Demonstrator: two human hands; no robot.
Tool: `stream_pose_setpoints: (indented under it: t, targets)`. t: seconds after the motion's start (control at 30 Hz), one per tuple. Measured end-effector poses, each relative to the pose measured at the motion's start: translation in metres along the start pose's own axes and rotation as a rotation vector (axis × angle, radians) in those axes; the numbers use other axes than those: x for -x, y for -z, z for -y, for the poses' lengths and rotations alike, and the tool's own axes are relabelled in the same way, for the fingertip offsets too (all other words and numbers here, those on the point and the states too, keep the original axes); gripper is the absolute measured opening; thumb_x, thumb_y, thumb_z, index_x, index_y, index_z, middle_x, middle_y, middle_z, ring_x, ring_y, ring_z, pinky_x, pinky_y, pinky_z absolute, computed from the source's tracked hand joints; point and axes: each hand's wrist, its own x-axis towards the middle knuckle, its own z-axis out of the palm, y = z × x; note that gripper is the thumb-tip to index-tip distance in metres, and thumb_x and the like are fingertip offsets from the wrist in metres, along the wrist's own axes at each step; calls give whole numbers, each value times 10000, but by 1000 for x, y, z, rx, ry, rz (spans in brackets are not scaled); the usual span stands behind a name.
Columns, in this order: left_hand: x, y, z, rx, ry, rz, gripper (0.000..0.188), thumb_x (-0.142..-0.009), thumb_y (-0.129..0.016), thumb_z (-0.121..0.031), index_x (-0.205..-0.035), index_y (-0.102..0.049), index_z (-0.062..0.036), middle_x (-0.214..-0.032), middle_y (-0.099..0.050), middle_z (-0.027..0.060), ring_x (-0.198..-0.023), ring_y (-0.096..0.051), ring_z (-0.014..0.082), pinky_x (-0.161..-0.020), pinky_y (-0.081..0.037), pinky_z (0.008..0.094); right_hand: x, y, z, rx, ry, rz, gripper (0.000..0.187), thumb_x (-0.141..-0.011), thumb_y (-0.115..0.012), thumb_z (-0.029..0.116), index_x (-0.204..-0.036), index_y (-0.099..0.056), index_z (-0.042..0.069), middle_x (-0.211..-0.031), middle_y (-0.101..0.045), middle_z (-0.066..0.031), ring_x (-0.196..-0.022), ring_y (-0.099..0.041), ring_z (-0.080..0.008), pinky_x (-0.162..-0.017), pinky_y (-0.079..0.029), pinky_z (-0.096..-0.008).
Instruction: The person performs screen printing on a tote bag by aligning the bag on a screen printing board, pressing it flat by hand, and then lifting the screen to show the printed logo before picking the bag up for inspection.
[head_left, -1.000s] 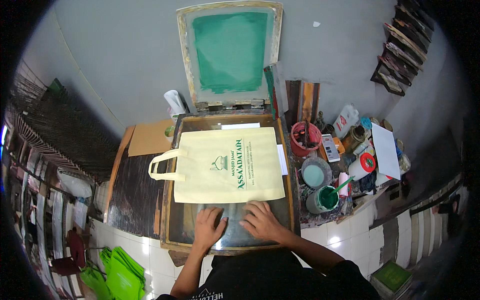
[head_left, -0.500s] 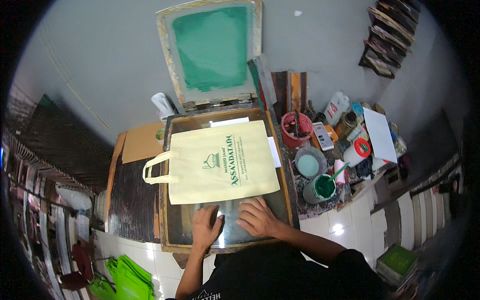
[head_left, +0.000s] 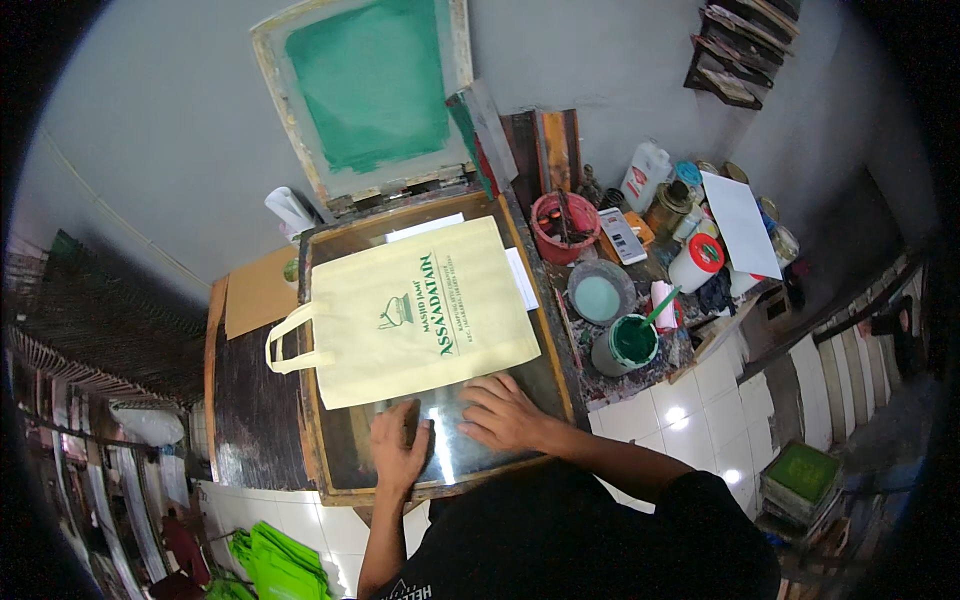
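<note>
A pale yellow fabric bag with green print lies flat on a wood-framed glass table. Its looped handles point left. Just below the bag's near edge, my left hand hovers over or rests on the glass, thumb apart from the fingers. My right hand is beside it, fingers spread and slightly bent, the tips close to the bag's edge. Neither hand shows anything held; whether the fingertips touch the bag I cannot tell. Behind the table, a screen-printing frame with green mesh stands raised.
A squeegee leans beside the frame. On the right stand a tub of green ink, a grey bowl, a red bucket, a phone and several bottles. Cardboard lies left; bright green bags sit low left.
The whole view has tilted and shifted, so the table and frame appear farther left. Both hands remain at the bag's near edge, with the right fingers spread a little more.
</note>
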Motion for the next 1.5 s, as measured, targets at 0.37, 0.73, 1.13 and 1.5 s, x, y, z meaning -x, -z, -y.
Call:
stream_pose_setpoints:
  t: [0.37,0.73,1.13,1.5]
  targets:
    - [-5,7,-20,-109,-158,26,464,-871,-797,-185,-1284,-658,-27,-1136,-697,164,-982,-628,376,-882,-495,477,3,-4,-6,-14,-34,71,246,-924,-780,237,-1025,-691,32,-1133,-673,-141,-1165,-608,-327,-1006,-439,-491]
    - [2,-9,-40,-228,-245,103,483,-971,-725,-257,-1367,-609,-5,-1356,-611,245,-1324,-532,402,-1112,-394,546,-2,8,0,43,-13,47,240,-945,-740,223,-1051,-683,16,-1138,-662,-155,-1168,-603,-334,-993,-453,-511]
    - [2,-15,-33,-124,-223,110,542,-973,-685,-168,-1440,-502,39,-1349,-602,252,-1287,-538,422,-1102,-378,533,-3,-3,-4,-22,-30,36,273,-951,-736,220,-1108,-669,8,-1104,-685,-147,-1177,-608,-338,-1015,-444,-508]
    - [5,-14,-36,-215,-187,122,356,-1000,-660,-197,-1284,-617,13,-1449,-542,231,-1370,-480,423,-1139,-369,542,-1,0,0,20,-57,63,191,-935,-752,204,-1016,-717,34,-1104,-694,-131,-1207,-613,-321,-1030,-439,-506]
